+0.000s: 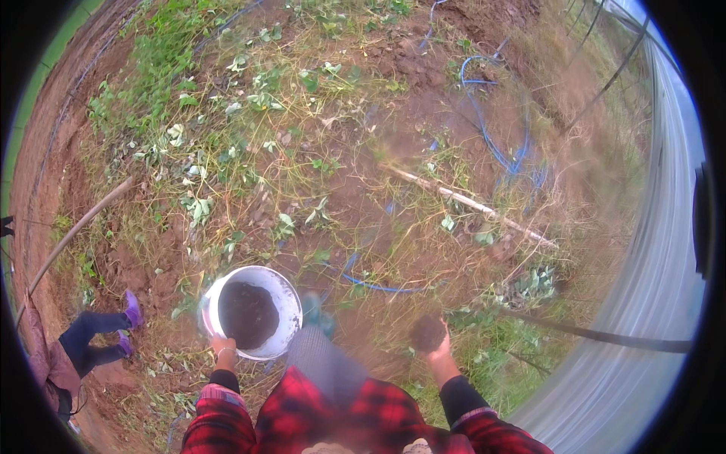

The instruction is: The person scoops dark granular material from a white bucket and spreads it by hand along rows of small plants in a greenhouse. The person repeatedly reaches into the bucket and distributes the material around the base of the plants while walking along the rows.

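Note:
My left hand (225, 347) grips the near rim of a white plastic bucket (287, 309), with a bracelet at the wrist. Dark, crumbly soil-like material (248, 315) covers the bucket's bottom. Out to the right, my right hand (440, 350) cups a handful of the same dark material (426, 333) over the ground. Its fingers are mostly hidden beneath that clump. Between the two hands my leg in grey trousers (326, 357) reaches forward, and the foot below is blurred.
Cut vines with wilting leaves (198, 207) litter brown soil. Blue hose (482, 125) lies in loops, near a pale stick (471, 201). At left, a person in purple shoes (133, 309) is by a long wooden handle (79, 227). Plastic sheeting (629, 295) and a dark bar (595, 335) stand right.

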Available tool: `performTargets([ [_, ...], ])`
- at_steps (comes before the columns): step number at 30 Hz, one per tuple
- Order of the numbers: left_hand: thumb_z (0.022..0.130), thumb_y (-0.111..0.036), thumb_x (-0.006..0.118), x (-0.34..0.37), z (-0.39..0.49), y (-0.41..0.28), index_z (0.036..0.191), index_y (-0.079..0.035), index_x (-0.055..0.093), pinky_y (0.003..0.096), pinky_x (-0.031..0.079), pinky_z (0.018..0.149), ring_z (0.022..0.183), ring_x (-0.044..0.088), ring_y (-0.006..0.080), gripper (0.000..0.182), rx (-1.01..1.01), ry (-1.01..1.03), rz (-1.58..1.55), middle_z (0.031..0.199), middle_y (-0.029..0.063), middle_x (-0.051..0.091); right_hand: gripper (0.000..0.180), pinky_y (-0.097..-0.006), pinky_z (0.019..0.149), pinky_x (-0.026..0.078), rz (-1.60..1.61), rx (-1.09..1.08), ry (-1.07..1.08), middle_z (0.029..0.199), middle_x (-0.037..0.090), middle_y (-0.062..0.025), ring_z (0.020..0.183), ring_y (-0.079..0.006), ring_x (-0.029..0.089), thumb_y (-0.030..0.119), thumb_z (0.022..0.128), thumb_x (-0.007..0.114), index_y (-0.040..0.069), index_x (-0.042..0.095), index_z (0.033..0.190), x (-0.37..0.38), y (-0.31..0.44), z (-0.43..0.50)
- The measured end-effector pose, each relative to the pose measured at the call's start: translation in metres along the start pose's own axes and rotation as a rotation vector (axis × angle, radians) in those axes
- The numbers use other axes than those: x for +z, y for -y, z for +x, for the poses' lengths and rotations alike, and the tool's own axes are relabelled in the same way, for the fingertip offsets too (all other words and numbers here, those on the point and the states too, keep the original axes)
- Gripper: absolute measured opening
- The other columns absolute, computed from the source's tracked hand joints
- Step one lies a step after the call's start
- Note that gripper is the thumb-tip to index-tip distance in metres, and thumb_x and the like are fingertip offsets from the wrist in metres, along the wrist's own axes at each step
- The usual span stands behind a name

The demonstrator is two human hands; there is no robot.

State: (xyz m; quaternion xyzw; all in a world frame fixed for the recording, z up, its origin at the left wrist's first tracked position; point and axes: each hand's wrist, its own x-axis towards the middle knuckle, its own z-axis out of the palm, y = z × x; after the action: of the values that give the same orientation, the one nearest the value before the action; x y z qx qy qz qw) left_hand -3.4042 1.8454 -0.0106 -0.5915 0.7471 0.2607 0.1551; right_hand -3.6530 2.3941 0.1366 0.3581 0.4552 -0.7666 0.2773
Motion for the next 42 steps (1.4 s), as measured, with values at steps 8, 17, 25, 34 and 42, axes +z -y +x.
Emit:
performTargets([
  [8, 0.063, -0.006, 0.062, 0.022, 0.03, 0.001, 0.089, 0.006, 0.061, 0.0412, 0.049, 0.076, 0.086, 0.062, 0.0395, 0.029, -0.04, -0.046, -0.091, 0.088, 0.0257, 0.063, 0.041, -0.0422, 0.073, 0.045, 0.562, 0.229, 0.371, 0.087, 0.059, -0.0084, 0.08, -0.0279, 0.054, 0.043, 0.091, 0.033, 0.012, 0.059, 0.1, 0.003, 0.048, 0.112],
  [17, 0.074, -0.006, 0.058, -0.086, 0.024, -0.137, 0.084, 0.005, 0.062, 0.0365, 0.049, 0.042, 0.059, 0.063, 0.0238, 0.015, -0.322, -0.014, -0.258, 0.071, 0.0149, 0.062, 0.044, -0.0477, 0.084, 0.045, 0.489, 0.441, 0.11, 0.1, 0.062, -0.0123, 0.093, -0.0323, 0.057, 0.043, 0.089, 0.037, 0.008, 0.059, 0.107, 0.138, 0.176, 0.207],
  [25, 0.068, 0.003, 0.058, -0.083, -0.006, -0.334, 0.097, 0.002, 0.054, 0.0292, 0.051, 0.049, 0.062, 0.057, 0.0175, 0.029, -0.214, 0.081, -0.488, 0.082, 0.0096, 0.056, 0.045, -0.045, 0.087, 0.045, 0.523, 0.453, 0.244, 0.105, 0.061, -0.0131, 0.094, -0.0316, 0.058, 0.044, 0.09, 0.038, 0.009, 0.057, 0.111, 0.217, 0.241, 0.261],
  [34, 0.066, -0.004, 0.06, -0.01, 0.009, -0.502, 0.109, -0.001, 0.054, 0.0309, 0.049, 0.061, 0.076, 0.06, 0.0206, 0.043, -0.104, 0.135, -0.457, 0.094, 0.0128, 0.062, 0.045, -0.0455, 0.09, 0.042, 0.668, 0.437, 0.749, 0.114, 0.055, -0.0156, 0.102, -0.0318, 0.052, 0.037, 0.09, 0.036, 0.004, 0.052, 0.114, 0.232, 0.345, 0.362],
  [42, 0.061, -0.006, 0.065, 0.079, 0.026, -0.625, 0.099, 0.001, 0.054, 0.0346, 0.047, 0.074, 0.079, 0.058, 0.0233, 0.04, 0.105, -0.024, -0.153, 0.088, 0.0128, 0.059, 0.039, -0.0408, 0.067, 0.051, 0.475, 0.325, 0.233, 0.104, 0.061, -0.012, 0.087, -0.0302, 0.059, 0.041, 0.085, 0.043, 0.011, 0.059, 0.104, 0.169, 0.389, 0.408],
])
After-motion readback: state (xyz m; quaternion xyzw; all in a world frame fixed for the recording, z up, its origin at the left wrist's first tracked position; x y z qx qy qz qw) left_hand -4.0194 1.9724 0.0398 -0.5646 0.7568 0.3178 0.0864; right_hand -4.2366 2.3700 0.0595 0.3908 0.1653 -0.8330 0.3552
